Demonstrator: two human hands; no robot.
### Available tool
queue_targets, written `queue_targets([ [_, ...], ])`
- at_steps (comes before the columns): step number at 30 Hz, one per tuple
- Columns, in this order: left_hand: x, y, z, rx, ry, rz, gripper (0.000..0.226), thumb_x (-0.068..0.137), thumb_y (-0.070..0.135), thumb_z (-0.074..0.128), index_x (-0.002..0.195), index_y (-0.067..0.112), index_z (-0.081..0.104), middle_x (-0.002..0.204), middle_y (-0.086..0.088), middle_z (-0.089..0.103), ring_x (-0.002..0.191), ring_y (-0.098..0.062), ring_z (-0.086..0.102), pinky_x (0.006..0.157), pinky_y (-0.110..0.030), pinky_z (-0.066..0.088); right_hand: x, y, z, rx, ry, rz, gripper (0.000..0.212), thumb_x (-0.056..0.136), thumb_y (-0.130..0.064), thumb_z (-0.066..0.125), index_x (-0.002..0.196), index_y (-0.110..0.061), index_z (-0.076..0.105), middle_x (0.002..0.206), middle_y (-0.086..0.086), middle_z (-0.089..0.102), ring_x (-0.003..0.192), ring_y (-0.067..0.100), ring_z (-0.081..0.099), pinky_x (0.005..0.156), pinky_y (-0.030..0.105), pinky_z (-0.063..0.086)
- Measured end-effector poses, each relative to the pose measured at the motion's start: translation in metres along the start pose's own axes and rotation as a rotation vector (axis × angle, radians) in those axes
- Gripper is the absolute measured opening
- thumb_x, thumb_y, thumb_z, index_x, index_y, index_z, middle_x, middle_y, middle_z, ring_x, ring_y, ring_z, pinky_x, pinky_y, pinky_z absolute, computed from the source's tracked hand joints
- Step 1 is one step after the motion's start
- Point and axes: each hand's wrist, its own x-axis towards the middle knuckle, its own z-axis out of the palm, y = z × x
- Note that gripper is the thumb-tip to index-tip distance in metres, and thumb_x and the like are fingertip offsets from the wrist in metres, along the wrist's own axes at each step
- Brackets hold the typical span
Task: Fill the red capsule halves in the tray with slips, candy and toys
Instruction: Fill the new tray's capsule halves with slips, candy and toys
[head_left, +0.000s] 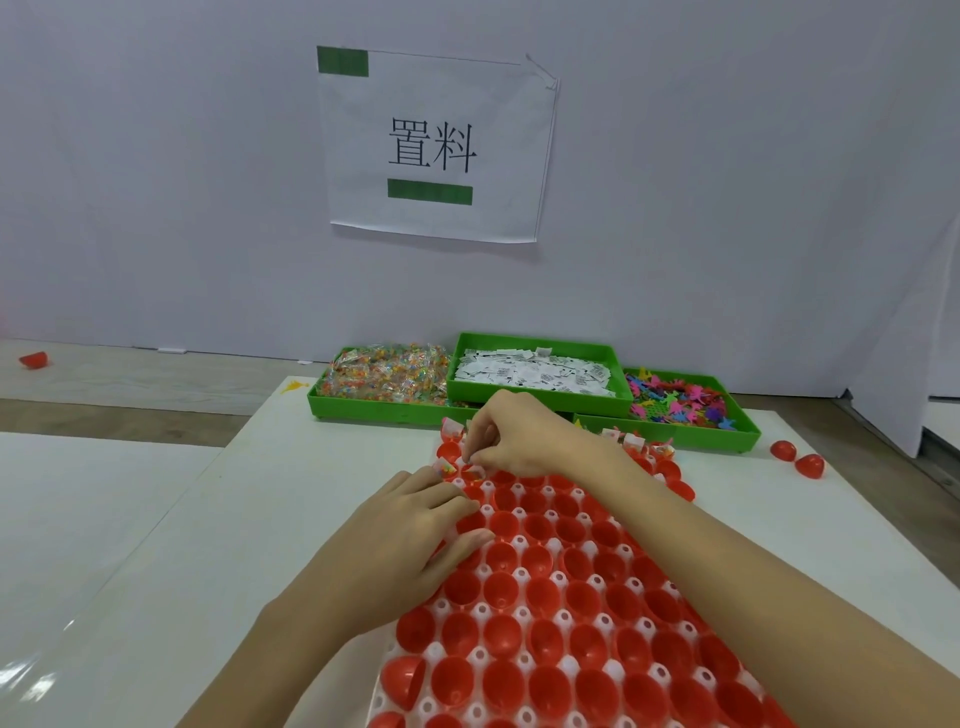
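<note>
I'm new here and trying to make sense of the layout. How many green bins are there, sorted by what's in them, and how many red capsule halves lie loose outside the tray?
Green plastic bin of wrapped candy: 1
Green plastic bin of white paper slips: 1
Green plastic bin of colourful small toys: 1
Loose red plastic capsule halves off the tray: 3
Total: 6

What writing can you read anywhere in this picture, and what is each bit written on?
"置料": large black characters on the white paper sign taped to the wall.
Green bars above and below those characters: any text blocked out, unreadable.
Small white printed slips in the middle green plastic bin: black print too small to read.
</note>
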Motion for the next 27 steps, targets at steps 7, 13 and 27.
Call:
queue_targets([
  [7, -0.001, -0.001, 0.001, -0.006, 0.008, -0.003, 0.058, 0.105, 0.059, 0.022, 0.128, 0.03, 0.066, 0.122, 0.019, 0.066, 0.117, -0.007, 0.051, 0.102, -0.025, 0.041, -0.004, -0.002, 0.008, 0.01, 0.092, 0.042, 0.007, 0.086, -0.009, 0.078, 0.093, -0.01, 0.08, 0.091, 0.005, 0.077, 0.084, 0.014, 0.071, 0.077, 0.025, 0.057],
  [13, -0.001, -0.001, 0.0, -0.014, 0.015, 0.001, 0.057, 0.105, 0.06, 0.022, 0.129, 0.031, 0.065, 0.123, 0.02, 0.066, 0.116, -0.006, 0.051, 0.102, -0.024, 0.04, -0.005, -0.006, 0.017, -0.131, 0.169, 0.076, 0.006, 0.09, -0.011, 0.075, 0.094, -0.01, 0.08, 0.098, 0.007, 0.075, 0.092, 0.019, 0.069, 0.079, 0.028, 0.054],
  [27, -0.002, 0.001, 0.0, -0.073, 0.151, 0.021, 0.057, 0.105, 0.057, 0.028, 0.124, 0.025, 0.071, 0.113, 0.016, 0.075, 0.111, -0.003, 0.052, 0.101, -0.013, 0.028, -0.089, 0.027, -0.023, 0.262, 0.317, 0.056, 0.015, 0.098, -0.033, 0.065, 0.096, -0.032, 0.08, 0.087, -0.017, 0.076, 0.083, -0.003, 0.069, 0.075, 0.014, 0.054],
])
